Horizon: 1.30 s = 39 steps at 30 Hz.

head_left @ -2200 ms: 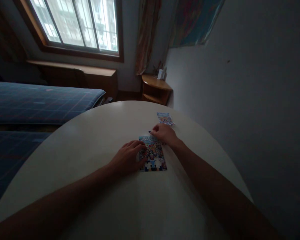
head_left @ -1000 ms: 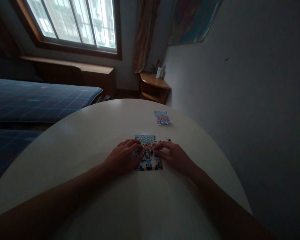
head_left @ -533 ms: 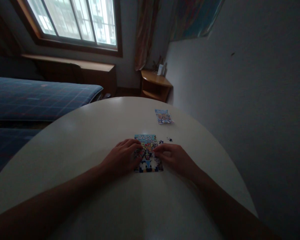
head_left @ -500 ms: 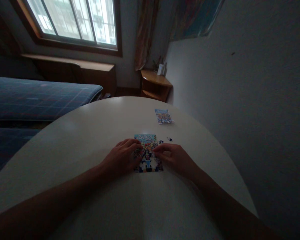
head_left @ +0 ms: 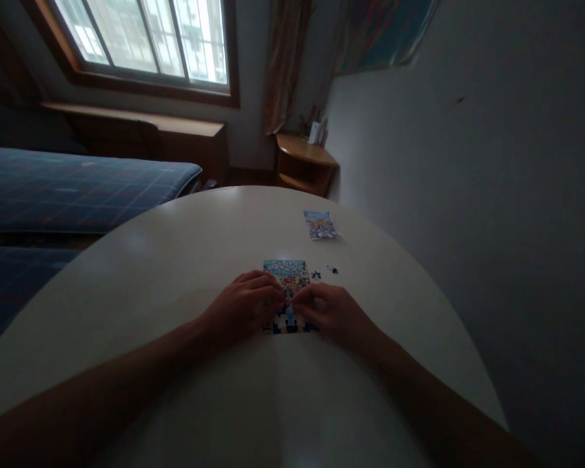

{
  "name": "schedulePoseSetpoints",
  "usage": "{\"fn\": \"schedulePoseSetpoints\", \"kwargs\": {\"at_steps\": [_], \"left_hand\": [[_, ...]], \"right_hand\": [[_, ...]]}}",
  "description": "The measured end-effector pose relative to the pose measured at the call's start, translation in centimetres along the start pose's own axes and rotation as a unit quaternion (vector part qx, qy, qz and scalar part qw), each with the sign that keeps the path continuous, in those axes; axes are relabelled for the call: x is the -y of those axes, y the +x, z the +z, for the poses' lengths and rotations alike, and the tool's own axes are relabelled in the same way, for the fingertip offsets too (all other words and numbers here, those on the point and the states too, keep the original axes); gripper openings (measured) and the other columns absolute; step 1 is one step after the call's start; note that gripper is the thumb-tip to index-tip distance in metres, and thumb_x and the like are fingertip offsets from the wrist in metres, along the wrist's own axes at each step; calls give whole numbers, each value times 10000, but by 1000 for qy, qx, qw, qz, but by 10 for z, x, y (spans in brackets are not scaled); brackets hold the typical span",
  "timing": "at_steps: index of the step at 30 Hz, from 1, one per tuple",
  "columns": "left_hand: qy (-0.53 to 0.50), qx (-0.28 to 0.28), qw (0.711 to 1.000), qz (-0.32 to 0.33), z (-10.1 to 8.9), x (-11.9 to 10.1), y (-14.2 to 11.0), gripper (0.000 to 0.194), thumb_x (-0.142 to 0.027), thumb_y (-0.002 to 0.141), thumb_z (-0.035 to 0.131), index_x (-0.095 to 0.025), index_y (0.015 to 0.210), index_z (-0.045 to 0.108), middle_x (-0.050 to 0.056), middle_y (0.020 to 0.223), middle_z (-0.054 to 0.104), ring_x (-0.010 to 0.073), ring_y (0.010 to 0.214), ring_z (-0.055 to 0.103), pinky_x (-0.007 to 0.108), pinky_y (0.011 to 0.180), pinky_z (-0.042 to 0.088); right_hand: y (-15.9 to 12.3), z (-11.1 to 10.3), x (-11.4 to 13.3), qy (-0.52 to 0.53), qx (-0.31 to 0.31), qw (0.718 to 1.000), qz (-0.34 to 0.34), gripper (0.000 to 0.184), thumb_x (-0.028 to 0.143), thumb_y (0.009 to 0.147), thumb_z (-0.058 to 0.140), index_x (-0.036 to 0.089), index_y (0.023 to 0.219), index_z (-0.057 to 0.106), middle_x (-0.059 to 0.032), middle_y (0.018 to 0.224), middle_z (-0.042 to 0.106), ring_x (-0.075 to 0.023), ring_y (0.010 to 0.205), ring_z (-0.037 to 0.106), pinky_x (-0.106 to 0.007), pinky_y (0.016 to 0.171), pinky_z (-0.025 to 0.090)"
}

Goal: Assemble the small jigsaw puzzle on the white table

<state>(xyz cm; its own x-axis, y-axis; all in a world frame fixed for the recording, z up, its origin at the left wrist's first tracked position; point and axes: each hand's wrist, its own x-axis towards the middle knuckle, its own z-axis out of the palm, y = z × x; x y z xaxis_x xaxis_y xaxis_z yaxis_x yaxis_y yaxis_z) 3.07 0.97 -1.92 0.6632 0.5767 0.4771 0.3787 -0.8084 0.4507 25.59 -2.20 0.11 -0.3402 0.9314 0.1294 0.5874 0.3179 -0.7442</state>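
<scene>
A small colourful jigsaw puzzle point(head_left: 288, 325) lies on the white round table point(head_left: 190, 253), with cartoon lettering along its top edge. Across its left side rests my left hand point(head_left: 248, 300), fingers bent lightly over the picture and not gripping it. My right hand point(head_left: 331, 312) reaches over the right side, thumb and forefinger pinched together near the middle of the puzzle. Whatever sits in that pinch is too small and dark to make out. The fingertips of both hands are close together. Two small loose bits, apparently puzzle pieces, lie beyond my right hand: one dark piece point(head_left: 316, 275) and another piece point(head_left: 333, 270).
Farther back on the table is a printed packet point(head_left: 320, 225). A plaid mattress point(head_left: 88, 188) stands beyond the left edge, and a wooden corner shelf point(head_left: 306, 153) behind the table. On the right, the wall point(head_left: 443, 182) runs alongside.
My right hand has moved left and slightly down, bringing its pinched fingertips to the puzzle's middle. My left hand has shifted slightly right, towards it.
</scene>
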Motion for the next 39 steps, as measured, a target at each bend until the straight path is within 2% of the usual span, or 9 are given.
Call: {"fn": "schedulePoseSetpoints", "kwargs": {"at_steps": [8,16,25,30,35,39], "left_hand": [[-28,36,999,-7,0,2,2,120,-211,921,556,-226,873,665,45,1037,690,200,1041,600,397,989,471],[-46,32,998,-19,0,3,1,66,-195,857,616,-225,812,653,37,1059,679,215,1073,581,395,967,476],[-47,37,998,-14,-1,4,0,51,-191,848,625,-218,811,647,38,1065,670,216,1088,565,380,976,464],[-42,38,998,-14,-1,2,0,55,-168,832,631,-221,823,637,37,1073,667,221,1098,557,392,1002,454],[-38,34,999,-9,0,1,0,62,-160,822,632,-221,833,628,43,1064,669,220,1090,569,392,995,459],[-36,30,999,-16,1,3,0,75,-167,838,623,-224,884,637,45,1083,663,215,1080,577,392,991,464]], "right_hand": [[-2,8,-1,-1,8,1000,-7,90,184,822,670,222,872,734,4,780,715,-126,698,637,-231,660,475],[-2,10,-4,-44,5,998,-48,86,183,819,677,224,859,741,14,703,659,-114,634,579,-237,661,454],[-2,9,0,-89,6,993,-82,70,184,804,699,235,844,725,16,726,686,-127,669,600,-284,773,454],[-2,9,-2,-111,12,988,-109,87,178,823,693,242,868,731,16,734,678,-143,749,626,-314,825,427],[-2,6,-4,-121,0,986,-112,127,165,802,715,259,884,741,-16,935,721,-170,897,654,-347,892,419],[1,-3,-6,-131,-24,986,-95,126,151,828,681,247,889,734,-19,905,718,-171,878,652,-328,850,441]]}}
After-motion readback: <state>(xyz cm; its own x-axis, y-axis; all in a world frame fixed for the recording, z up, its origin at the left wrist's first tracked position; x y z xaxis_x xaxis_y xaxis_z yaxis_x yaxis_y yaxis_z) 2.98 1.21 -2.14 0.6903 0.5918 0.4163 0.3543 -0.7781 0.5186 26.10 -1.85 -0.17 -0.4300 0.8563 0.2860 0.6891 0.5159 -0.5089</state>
